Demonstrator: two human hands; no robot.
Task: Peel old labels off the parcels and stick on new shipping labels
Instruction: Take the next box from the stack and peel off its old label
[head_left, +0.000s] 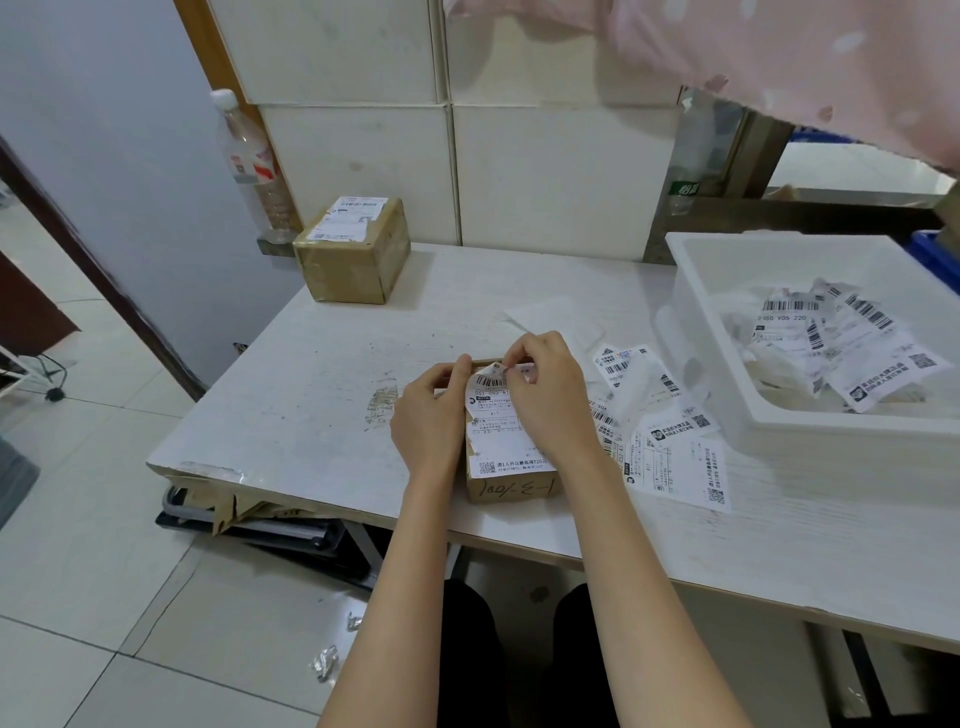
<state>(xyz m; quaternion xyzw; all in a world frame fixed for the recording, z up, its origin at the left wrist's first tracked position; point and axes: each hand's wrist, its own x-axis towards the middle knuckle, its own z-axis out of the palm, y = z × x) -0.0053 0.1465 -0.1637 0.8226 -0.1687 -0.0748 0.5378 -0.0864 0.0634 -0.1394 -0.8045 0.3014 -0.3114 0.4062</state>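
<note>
Lying near the front edge of the white table (322, 395), a small cardboard parcel (511, 486) has its long axis running away from the person, one short end facing them with handwriting that looks like "1-3-100" upside down. A white shipping label (496, 434) covers its top, also lengthwise, with a barcode at the far end, "A17" mid-way and a QR code at the near end. The left hand (428, 415) grips the parcel's left side, thumb hooked over the far edge. The right hand (550, 397) pinches the label's lifted far corner between thumb and fingertips. Just right of the parcel lies a loose scatter of peeled labels (670, 441) with barcodes and QR codes, some overlapping. Further right a white plastic bin (691, 291) holds more crumpled labels, one reading "V05-220". At the table's far left corner sits a second cardboard parcel (353, 265), label on top, writing too small to read. Behind it stands a clear plastic bottle (249, 166) with a red-and-white label.
</note>
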